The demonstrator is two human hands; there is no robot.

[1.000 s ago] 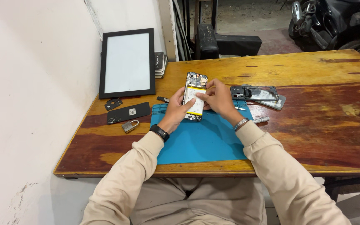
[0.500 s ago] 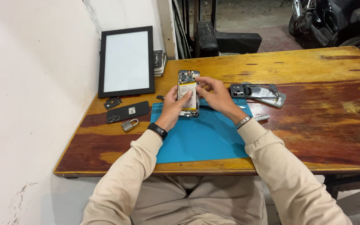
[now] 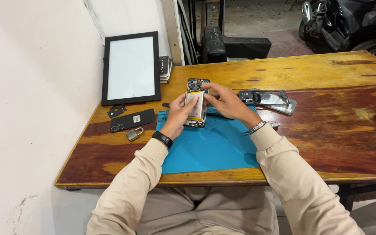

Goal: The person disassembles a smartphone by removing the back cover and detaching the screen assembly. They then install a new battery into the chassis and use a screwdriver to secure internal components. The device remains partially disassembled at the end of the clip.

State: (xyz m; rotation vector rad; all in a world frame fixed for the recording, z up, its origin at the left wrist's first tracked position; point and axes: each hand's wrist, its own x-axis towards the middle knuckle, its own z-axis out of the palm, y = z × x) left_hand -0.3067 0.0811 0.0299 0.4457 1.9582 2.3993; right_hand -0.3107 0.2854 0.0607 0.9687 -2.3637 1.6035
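at the far left of the worktop (image 3: pixel 327 130), one black-framed panel (image 3: pixel 131 68) with a pale face leans against the wall. in front of it lie one small black bracket (image 3: pixel 116 110), one black back cover (image 3: pixel 132 120) with camera holes, and one metal padlock (image 3: pixel 133 133). behind the panel's right edge sits a short stack of dark flat things (image 3: pixel 165 68); how many cannot be told.

next comes one blue mat (image 3: pixel 209 146), lying flat at the near edge of the worktop. over its far edge is one opened phone (image 3: pixel 196 102), back cover off: a dark frame, a pale yellowish battery filling the middle, a circuit board with camera parts at the top end. it is held lengthwise, pointing away from the person, its near end low over or on the mat; which cannot be told.

two hands hold it. the left hand (image 3: pixel 178 115), with a black band on its wrist, grips the phone's left side, fingers curled round the edge, thumb on the battery. the right hand (image 3: pixel 227 102), with a metal bracelet on its wrist, comes in from the right, fingertips pinched on the phone's upper part near the board.

just right of that hand lie one more stripped phone frame (image 3: pixel 264 96) and one grey flat cover (image 3: pixel 283 107) partly beneath it. beyond the worktop, far right, stands one dark motorbike (image 3: pixel 349 26).
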